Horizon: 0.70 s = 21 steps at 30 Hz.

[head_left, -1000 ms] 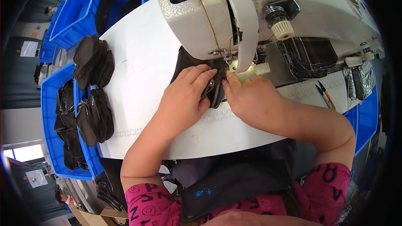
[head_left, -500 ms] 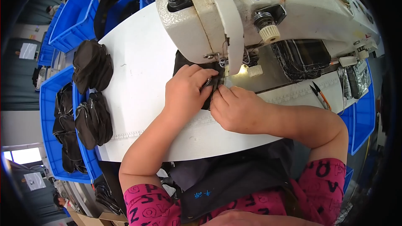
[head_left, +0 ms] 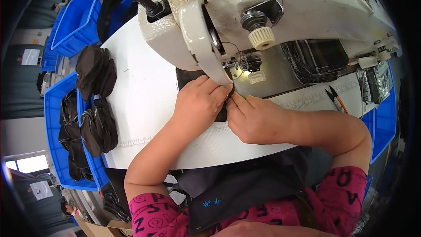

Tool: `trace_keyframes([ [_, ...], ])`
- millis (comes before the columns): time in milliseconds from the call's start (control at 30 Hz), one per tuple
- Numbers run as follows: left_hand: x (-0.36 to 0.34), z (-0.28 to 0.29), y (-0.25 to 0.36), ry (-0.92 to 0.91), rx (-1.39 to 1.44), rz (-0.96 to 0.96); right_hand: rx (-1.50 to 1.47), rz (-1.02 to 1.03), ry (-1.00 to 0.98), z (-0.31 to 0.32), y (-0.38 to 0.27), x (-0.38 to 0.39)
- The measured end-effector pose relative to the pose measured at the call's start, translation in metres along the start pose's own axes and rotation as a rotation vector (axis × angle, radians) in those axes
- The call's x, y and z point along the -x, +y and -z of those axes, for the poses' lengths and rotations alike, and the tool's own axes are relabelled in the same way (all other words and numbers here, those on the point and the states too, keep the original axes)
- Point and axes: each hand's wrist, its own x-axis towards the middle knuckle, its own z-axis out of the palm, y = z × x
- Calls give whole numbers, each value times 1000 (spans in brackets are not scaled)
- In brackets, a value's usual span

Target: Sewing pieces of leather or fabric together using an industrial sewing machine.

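Note:
Black fabric (head_left: 186, 75) lies on the white table under the head of a sewing machine (head_left: 206, 30). My left hand (head_left: 198, 107) rests on it, with its fingers bent and pinching the cloth near the needle area. Close by on the right, my right hand (head_left: 258, 120) has its thumb and fingers closed on the edge of the same fabric. The fingertips of both hands nearly meet below the machine's white front arm (head_left: 201, 39). That arm hides the needle, and my fingers cover most of the edge being held.
Dark fabric pouches (head_left: 95, 72) are piled at the table's left edge by a blue bin (head_left: 55, 127) holding more. A stack of black pieces (head_left: 313, 59) sits right of the needle area. Thread snips (head_left: 337, 101) lie right of my forearm. A printed ruler (head_left: 136, 141) runs along the table.
The machine head appears further left in view, and its white front arm now covers the needle. My right hand has shifted slightly right. A dark coil between my fingers is less visible.

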Motion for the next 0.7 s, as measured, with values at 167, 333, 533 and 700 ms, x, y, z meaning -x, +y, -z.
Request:
trace_keyframes([
  [167,3,-1,0,-6,46,22,-18,-21,2,-3,-1,2],
  [333,1,3,5,6,23,16,-27,-17,-15,2,2,1],
  [533,6,3,-5,-53,158,23,-42,-7,-28,0,1,-1],
  [700,6,4,-9,-63,184,15,-58,-8,-22,2,2,-1],
])
